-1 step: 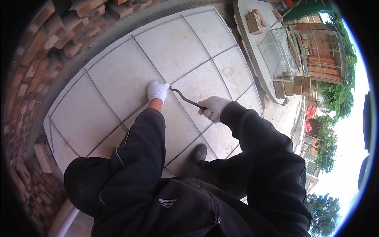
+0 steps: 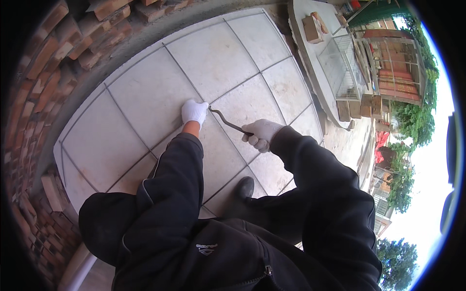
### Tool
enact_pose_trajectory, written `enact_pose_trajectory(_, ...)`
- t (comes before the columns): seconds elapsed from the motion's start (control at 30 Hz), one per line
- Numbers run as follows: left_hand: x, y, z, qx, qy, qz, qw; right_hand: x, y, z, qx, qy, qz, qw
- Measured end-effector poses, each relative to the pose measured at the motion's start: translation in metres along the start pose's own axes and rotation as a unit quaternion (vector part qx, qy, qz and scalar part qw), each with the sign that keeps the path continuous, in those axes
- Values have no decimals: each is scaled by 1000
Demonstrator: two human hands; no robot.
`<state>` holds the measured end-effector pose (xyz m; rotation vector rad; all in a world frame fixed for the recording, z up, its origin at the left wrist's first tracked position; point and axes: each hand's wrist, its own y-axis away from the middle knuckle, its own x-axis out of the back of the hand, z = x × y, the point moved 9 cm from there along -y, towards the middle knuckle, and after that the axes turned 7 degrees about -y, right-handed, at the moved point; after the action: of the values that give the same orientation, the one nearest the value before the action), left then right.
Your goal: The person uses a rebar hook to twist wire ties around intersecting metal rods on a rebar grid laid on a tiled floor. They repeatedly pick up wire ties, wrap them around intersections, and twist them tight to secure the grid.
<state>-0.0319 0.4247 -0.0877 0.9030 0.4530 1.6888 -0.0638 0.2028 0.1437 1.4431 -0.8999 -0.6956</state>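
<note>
A grid of thin steel bars (image 2: 183, 71) lies over a pale slab (image 2: 221, 46). My left hand (image 2: 194, 111), in a white knit glove, is closed low at a crossing of the bars. Whatever its fingers pinch is too small or hidden to make out. In my right hand (image 2: 263, 134), also gloved in white, is a dark, bent rebar tying hook (image 2: 225, 119). The fingers wrap round its near end. Its curved tip reaches the crossing right beside my left fingertips.
Stacked red bricks (image 2: 46, 92) line the left side, and loose bricks (image 2: 56, 194) lie by the slab's lower left edge. My dark boot (image 2: 245, 188) stands on the slab. At the far right are another slab (image 2: 303, 46), a brick block (image 2: 313, 29) and a wire cage (image 2: 347, 65).
My right hand has shifted very slightly to the left and nearer to me with the hook. My left hand stays at the same crossing.
</note>
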Motion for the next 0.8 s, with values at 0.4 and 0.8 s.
enact_pose_trajectory(0.4, 2, -19, -16, -17, -3, 11, 1000, -24, 0, 6, 16, -49, -44, 998)
enact_pose_trajectory(0.8, -17, 9, 12, -11, 165, -57, 985, 11, -19, -80, 162, 668, 101, 719)
